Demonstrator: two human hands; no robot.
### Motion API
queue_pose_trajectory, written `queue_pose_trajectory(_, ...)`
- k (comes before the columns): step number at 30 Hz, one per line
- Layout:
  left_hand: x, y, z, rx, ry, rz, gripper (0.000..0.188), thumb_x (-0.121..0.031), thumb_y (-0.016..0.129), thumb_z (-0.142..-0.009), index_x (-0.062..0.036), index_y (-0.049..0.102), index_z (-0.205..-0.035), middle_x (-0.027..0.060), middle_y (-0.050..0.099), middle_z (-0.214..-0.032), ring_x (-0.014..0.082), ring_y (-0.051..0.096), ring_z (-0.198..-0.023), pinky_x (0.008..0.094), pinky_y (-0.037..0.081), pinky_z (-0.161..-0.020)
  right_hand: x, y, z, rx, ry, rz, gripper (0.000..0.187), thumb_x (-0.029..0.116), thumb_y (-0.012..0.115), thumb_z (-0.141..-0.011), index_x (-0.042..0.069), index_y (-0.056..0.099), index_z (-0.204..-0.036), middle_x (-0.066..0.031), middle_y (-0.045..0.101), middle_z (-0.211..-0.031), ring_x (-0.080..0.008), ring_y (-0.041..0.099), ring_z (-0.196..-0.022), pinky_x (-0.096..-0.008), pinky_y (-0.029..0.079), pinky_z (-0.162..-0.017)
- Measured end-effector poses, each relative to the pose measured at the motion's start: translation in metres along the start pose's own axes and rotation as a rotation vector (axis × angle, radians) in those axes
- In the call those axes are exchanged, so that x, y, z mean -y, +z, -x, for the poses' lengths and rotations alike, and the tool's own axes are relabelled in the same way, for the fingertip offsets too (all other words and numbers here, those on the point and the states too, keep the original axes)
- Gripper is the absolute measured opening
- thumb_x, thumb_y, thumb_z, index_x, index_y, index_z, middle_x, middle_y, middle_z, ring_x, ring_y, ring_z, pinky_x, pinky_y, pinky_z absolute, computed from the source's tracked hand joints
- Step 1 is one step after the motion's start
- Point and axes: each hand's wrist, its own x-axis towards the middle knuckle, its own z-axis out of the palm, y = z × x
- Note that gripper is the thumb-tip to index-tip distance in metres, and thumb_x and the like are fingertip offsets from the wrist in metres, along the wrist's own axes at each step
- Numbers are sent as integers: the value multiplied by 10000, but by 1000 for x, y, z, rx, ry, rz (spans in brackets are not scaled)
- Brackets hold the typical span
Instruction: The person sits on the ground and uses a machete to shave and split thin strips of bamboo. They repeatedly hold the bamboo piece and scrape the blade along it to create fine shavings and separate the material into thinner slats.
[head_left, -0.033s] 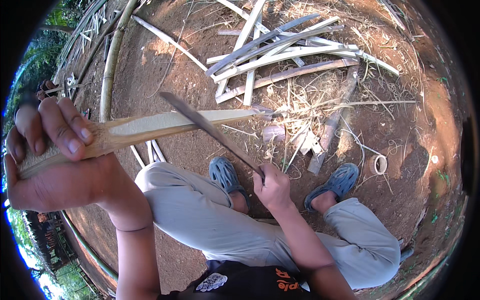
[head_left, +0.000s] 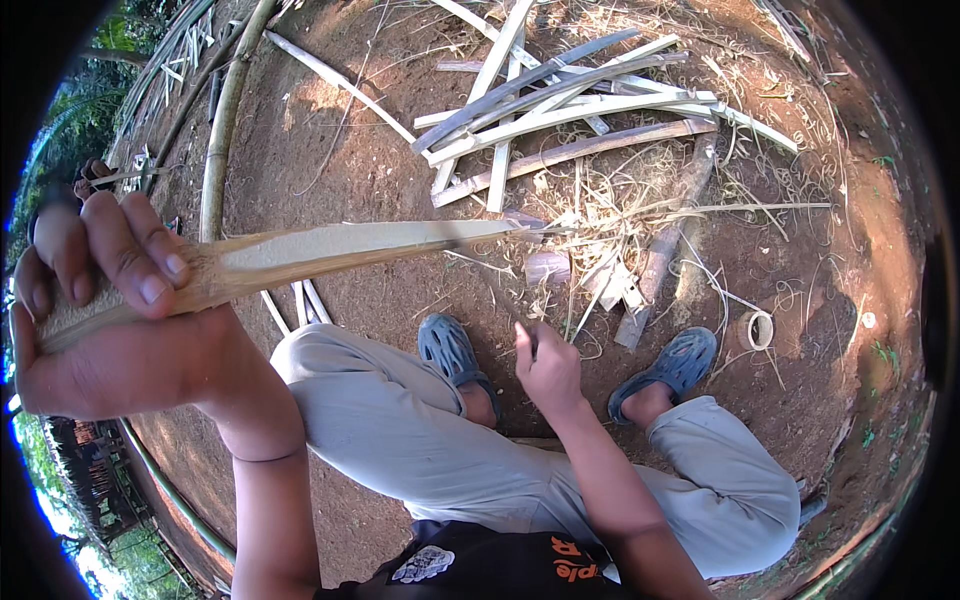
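Bamboo piece (head_left: 330,264) stretches from the left of the frame to the middle, thin at its far end; the left hand (head_left: 120,335) hugs its wide end tight; a knife (head_left: 521,316) – too blurry to tell if it touches the bamboo – pokes up from the right hand (head_left: 551,372), shut round it just below the middle; crossed strips (head_left: 560,128) lie at upper middle; a small ring (head_left: 761,329) lies at the right.
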Motion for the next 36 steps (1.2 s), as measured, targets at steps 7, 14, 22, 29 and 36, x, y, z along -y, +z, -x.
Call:
queue_pose_trajectory(7,5,18,3,116,31,72,291,-383,380,-938,-132,472,-822,51,442,-699,158,415,-417,308,411,-413,-30,0,-22,179,412,192,383,286,565,-1010,-36,669,-831,-286,633,-686,-468,656,-700,-545,501,-626)
queue_pose_trajectory(14,2,9,4,-83,-9,10,299,-374,370,-941,-129,449,-790,34,427,-679,139,376,-398,284,385,-419,21,-7,-12,60,203,67,267,235,588,-1003,-8,640,-906,-252,624,-702,-460,642,-679,-517,488,-603)
queue_pose_trajectory(22,-12,0,0,31,-75,34,298,-414,378,-892,-161,393,-735,2,418,-691,149,383,-448,442,394,-642,24,-7,-14,51,206,86,334,232,591,-1003,-37,611,-806,-251,586,-619,-454,630,-629,-514,471,-566)
queue_pose_trajectory(29,-6,3,3,49,-59,18,375,-486,340,-916,-146,381,-761,2,413,-681,138,389,-450,424,414,-655,22,-11,-24,67,283,129,356,233,588,-1007,-45,601,-784,-242,574,-591,-449,619,-604,-509,465,-560)
queue_pose_trajectory(36,-4,7,4,26,-77,-86,506,-609,282,-949,-148,382,-764,3,385,-580,140,393,-455,438,422,-702,6,3,-13,12,-17,-70,242,174,609,-985,-6,603,-822,-224,613,-700,-427,637,-648,-482,488,-581)
